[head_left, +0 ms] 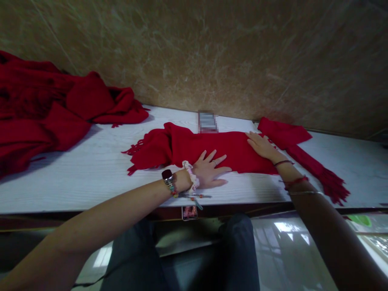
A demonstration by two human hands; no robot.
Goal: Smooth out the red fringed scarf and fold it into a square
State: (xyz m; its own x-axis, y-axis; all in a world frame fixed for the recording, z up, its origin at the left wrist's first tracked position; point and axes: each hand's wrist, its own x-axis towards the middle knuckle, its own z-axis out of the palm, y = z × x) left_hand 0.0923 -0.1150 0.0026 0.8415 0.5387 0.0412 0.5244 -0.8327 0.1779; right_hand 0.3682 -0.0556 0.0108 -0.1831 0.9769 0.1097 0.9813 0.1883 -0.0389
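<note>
A red fringed scarf (212, 147) lies spread along the white table, bunched at its left end, with tassels hanging loose there. My left hand (209, 169) rests on its near edge, fingers spread and holding nothing. Toward the scarf's right end, my right hand (261, 145) presses flat on the cloth with fingers stretched out. Right of that hand is another stretch of red cloth (315, 161), bent at an angle and ending in fringe; whether it joins the flat scarf is hidden by my right hand and wrist.
A heap of red scarves (60, 105) covers the left part of the white table (121, 190). A small grey rectangular item (207, 121), blurred, lies behind the scarf by the brown marbled wall (194, 52). At the table's front edge a small card-like item (189, 212) sticks out.
</note>
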